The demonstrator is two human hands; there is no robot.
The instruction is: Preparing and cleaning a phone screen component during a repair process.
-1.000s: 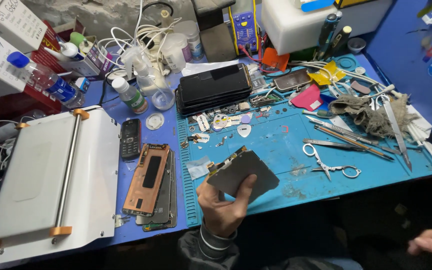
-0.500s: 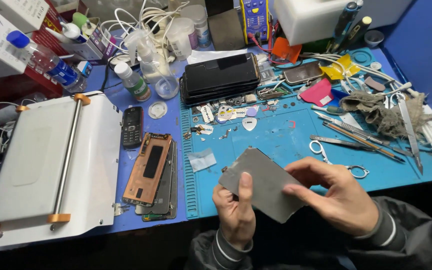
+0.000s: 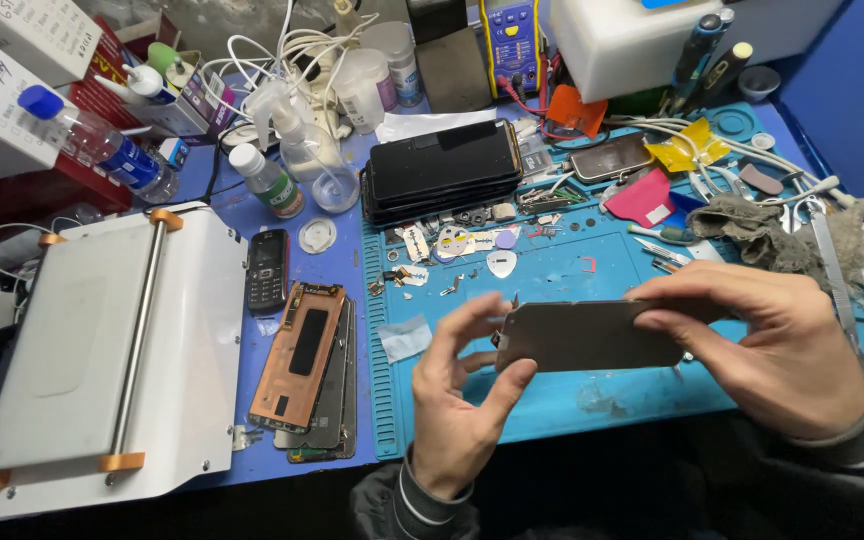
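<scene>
Covering the right end of the panel (image 3: pixel 592 335), the right hand (image 3: pixel 762 350) hides that edge and the mat (image 3: pixel 552 270) beneath, its fingers pinching the panel along the top and its sleeve cut off at the frame. The left hand (image 3: pixel 462 400) clamps the panel's left end between thumb and loosely curled fingers. Held in the air above the mat, the dark, flat panel runs left to right, its broad face toward the camera; whether that face is front or back is unclear.
</scene>
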